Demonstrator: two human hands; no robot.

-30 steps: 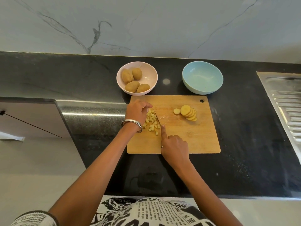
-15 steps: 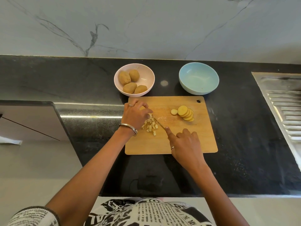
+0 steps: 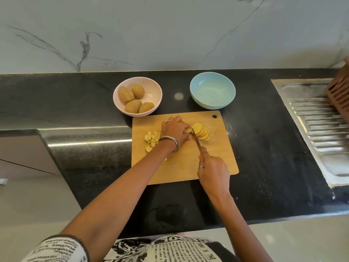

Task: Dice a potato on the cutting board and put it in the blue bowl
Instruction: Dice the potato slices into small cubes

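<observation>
Part diced: cubes (image 3: 151,140) piled left on cutting board (image 3: 217,163). Slices (image 3: 201,131) uncut, pinched by left hand (image 3: 174,131); knife (image 3: 197,141) gripped by right hand (image 3: 213,170). Blue bowl (image 3: 212,89) unfilled.

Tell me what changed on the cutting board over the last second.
The left hand left the diced pieces and moved right to a slice beside the potato slices. The right hand, gripping the knife, brought the blade over there too. The blue bowl and pink bowl stayed put.

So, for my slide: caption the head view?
Left hand steadies potato slices beside the knife on the cutting board.
</observation>
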